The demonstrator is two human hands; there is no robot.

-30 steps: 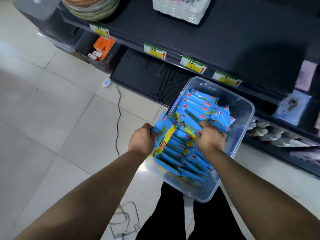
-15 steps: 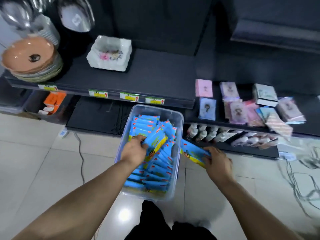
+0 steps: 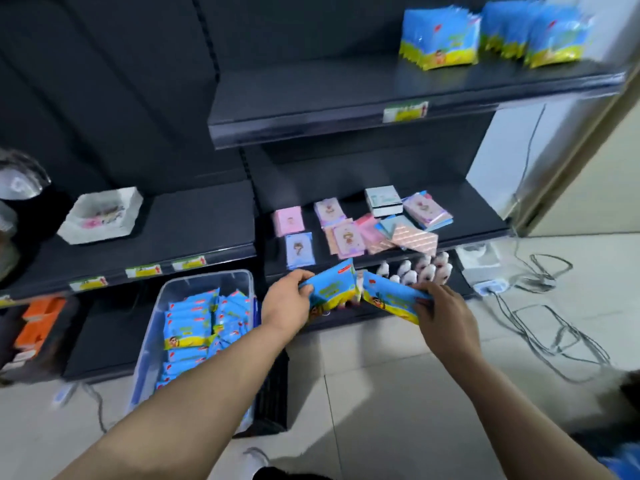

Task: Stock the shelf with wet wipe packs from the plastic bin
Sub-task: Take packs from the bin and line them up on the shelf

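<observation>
Two packs are held low before the shelving, their inner ends nearly meeting. The left hand (image 3: 289,299) curls round the left pack's (image 3: 333,289) outer end; the right hand (image 3: 441,311) pinches the right pack's (image 3: 389,300) outer end, thumb on top. More packs fill the bin (image 3: 149,341) on the floor at left; others stand on the top shelf (image 3: 311,98).

text: none legible | shelf price tags (image 3: 405,111): blurred | wet wipe packs (image 3: 334,289): print blurred
</observation>
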